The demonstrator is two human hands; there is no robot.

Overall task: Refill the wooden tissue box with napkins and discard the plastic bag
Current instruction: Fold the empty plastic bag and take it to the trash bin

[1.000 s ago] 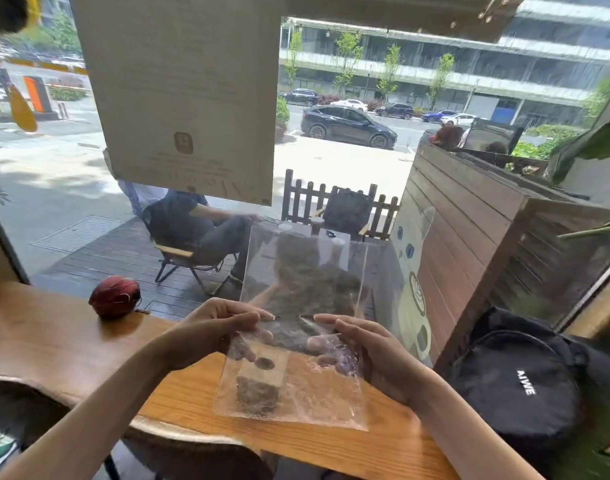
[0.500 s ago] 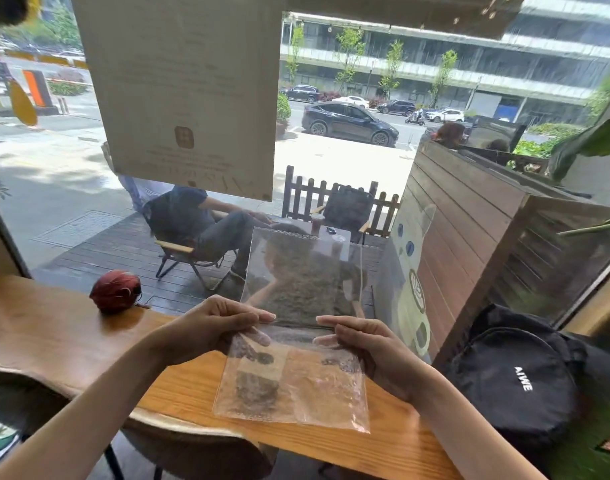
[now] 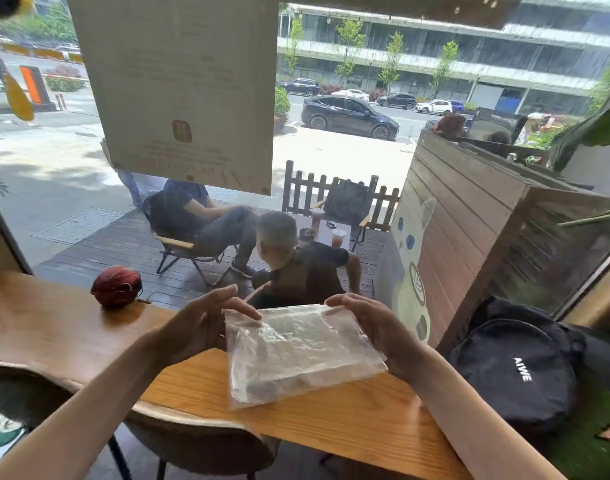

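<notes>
A clear, crinkled plastic bag (image 3: 296,351) is held just above the wooden counter (image 3: 331,420), lying nearly flat and doubled over. My left hand (image 3: 203,327) grips its left edge, fingertips resting on the near-left corner. On the opposite side, my right hand (image 3: 376,334) holds the right edge with fingers curled over the top. The bag looks empty apart from a dark smudge seen through it. No wooden tissue box or napkins are in view.
A red round object (image 3: 116,287) sits on the counter at the left, by the window glass. A black backpack (image 3: 515,368) rests at the right end. A brown chair (image 3: 192,438) stands under the counter's front edge. A paper notice (image 3: 179,91) hangs on the window.
The bag was held upright and spread open against the window. Now its upper half has come down and it lies folded and nearly flat between both hands, lower over the counter.
</notes>
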